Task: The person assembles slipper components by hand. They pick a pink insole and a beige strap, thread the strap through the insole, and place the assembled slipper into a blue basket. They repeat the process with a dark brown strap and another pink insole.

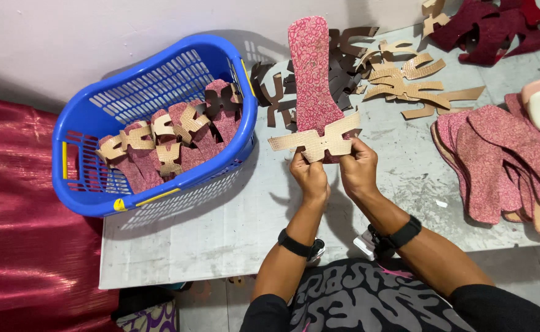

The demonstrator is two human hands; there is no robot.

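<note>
I hold a pink patterned shoe insole upright above the table. A tan cut-out strap piece lies across its lower end. My left hand pinches the strap and insole from the left. My right hand pinches them from the right. Both wrists wear black bands. A blue plastic basket to the left holds several insoles with tan straps on them.
Loose tan straps and dark brown ones lie at the back of the grey table. A pile of pink insoles is at the right, dark red pieces at the far right. Red cloth hangs left.
</note>
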